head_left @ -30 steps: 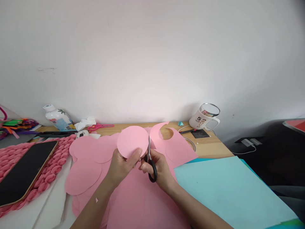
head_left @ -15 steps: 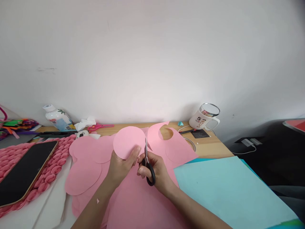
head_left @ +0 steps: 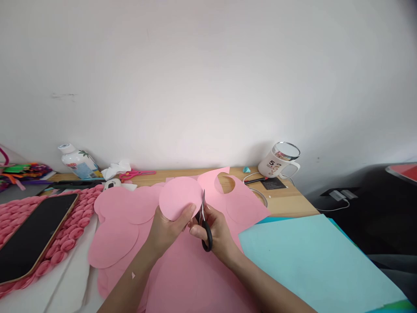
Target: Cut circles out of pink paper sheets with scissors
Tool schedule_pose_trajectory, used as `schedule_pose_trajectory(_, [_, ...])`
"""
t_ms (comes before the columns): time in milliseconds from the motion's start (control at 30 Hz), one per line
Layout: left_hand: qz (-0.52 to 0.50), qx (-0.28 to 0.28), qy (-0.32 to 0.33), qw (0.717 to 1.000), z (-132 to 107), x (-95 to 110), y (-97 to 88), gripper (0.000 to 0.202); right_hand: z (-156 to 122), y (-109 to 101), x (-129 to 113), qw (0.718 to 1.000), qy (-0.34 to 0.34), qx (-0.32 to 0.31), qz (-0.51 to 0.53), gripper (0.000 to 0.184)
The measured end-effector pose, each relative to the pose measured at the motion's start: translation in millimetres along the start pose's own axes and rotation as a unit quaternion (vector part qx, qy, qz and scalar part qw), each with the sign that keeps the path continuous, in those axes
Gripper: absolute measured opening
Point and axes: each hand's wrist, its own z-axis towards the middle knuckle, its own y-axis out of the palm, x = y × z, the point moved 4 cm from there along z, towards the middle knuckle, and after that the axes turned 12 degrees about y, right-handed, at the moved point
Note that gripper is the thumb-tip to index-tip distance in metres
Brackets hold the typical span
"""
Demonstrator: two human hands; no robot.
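Observation:
My left hand (head_left: 171, 226) pinches the lower edge of a round pink paper circle (head_left: 180, 196), thumb on top. In my right hand (head_left: 213, 228) are black-handled scissors (head_left: 206, 230), their blades pointing up beside the circle's right edge. Behind the blades lies a pink paper sheet (head_left: 243, 202) with a round hole cut in it and a curled strip at its upper left. Several pink paper cutouts (head_left: 114, 241) with rounded edges are spread left of my hands, and more pink paper (head_left: 195, 278) lies beneath them.
Light blue paper (head_left: 312, 261) lies at the right. A white mug (head_left: 275, 163) stands at the back right by a black card (head_left: 273, 183). On the left, a phone (head_left: 35, 234) rests on a pink braided mat (head_left: 70, 230). Behind are a bottle (head_left: 80, 161) and pink scissors (head_left: 137, 173).
The circle and my left hand have shifted slightly right and the circle sits a little lower. The scissor blades have tilted right and spread slightly.

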Motion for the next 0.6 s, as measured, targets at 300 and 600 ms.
schedule_pose_trajectory(300, [0.004, -0.016, 0.001, 1.0, 1.7, -5.4, -1.6, 0.016, -0.9, 0.8, -0.2, 1.0, -0.004, -0.005, 0.019, 0.04])
schedule_pose_trajectory(600, [-0.012, -0.022, -0.008, 1.0, -0.3, -5.9, -0.2, 0.022, 0.0, 0.2, -1.7, 1.0, -0.009, 0.005, 0.005, 0.039])
